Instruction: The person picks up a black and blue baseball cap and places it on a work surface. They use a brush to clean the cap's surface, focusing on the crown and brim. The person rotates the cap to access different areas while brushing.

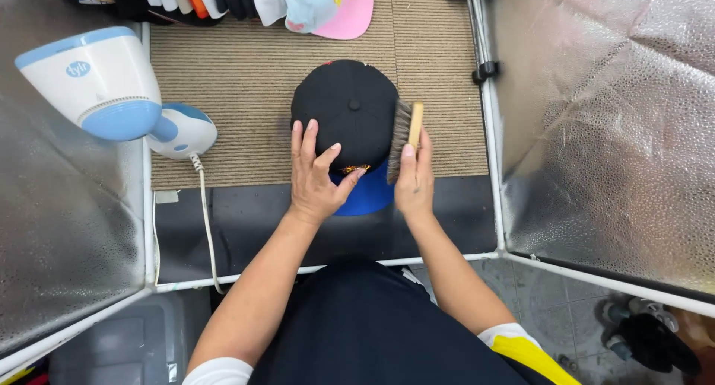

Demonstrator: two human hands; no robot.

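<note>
Bristles of the wooden brush (406, 132), which the right hand (414, 178) is clasping, are meeting the black cap (346, 109) on the ribbed mat (246, 80). Left hand (316, 178) is lying flat and open on the crown. Light pressure risks the cap sliding toward the blue brim (369, 195).

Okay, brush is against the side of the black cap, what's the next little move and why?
Probably stroke the brush along the crown's right side. The right hand already presses its bristles against the black cap, and the left hand steadies the front above the blue brim, so the cap seems braced.
</note>
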